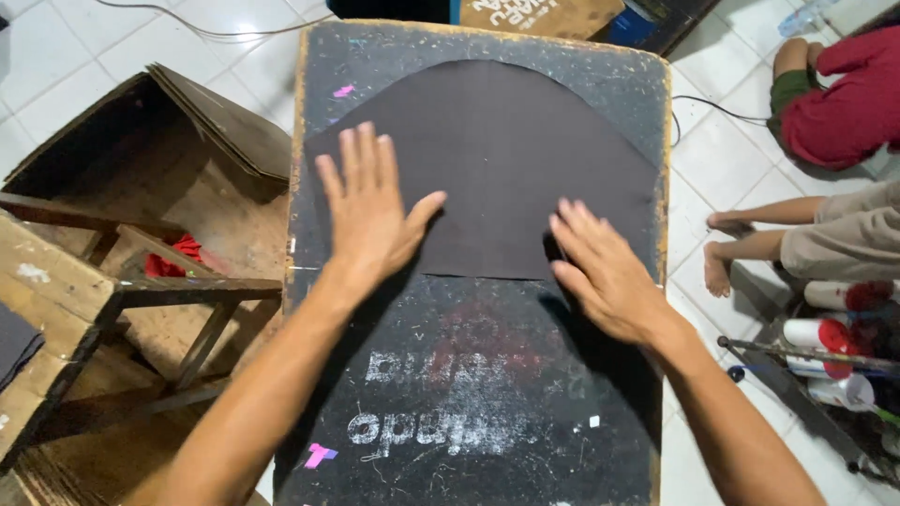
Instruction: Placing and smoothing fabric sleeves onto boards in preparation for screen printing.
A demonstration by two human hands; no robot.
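Observation:
A dark brown, dome-shaped piece of fabric [506,159] lies flat on a worn black board [469,394]. My left hand [367,211] rests palm down on the fabric's left part, fingers spread. Over the fabric's lower right edge, my right hand [600,267] lies flat with its fingers apart. Neither hand grips anything.
A wooden frame [141,290] and a cardboard box [187,141] with a red cloth [178,255] stand to the left. At the right another person sits on the white tiled floor [722,159], bare feet [720,251] near the board. Spray cans [834,337] lie at lower right.

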